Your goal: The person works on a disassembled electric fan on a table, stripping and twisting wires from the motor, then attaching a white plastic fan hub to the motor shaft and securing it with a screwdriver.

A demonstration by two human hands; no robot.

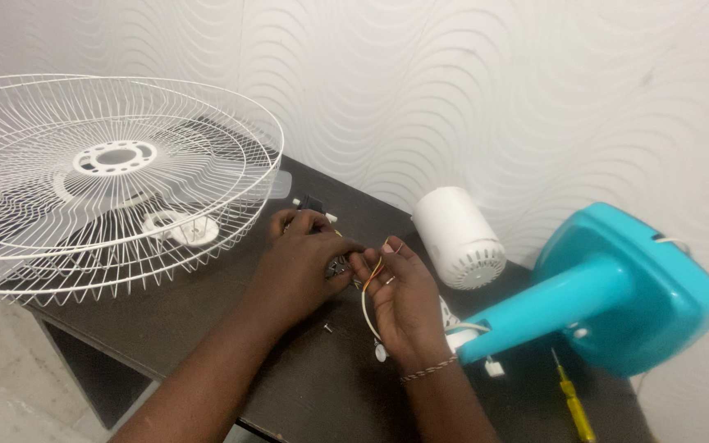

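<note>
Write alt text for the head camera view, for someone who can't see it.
Two bare hands, left hand and right hand, meet over a dark table, pinching thin coloured wires. A white wire fan guard lies at left; a white motor cover, turquoise fan stand and yellow screwdriver sit at right.

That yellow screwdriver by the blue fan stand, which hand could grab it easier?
Probably the right hand: the yellow screwdriver lies on its side of the table, by the turquoise fan stand. The left hand is farther away, pinching a small part.
</note>
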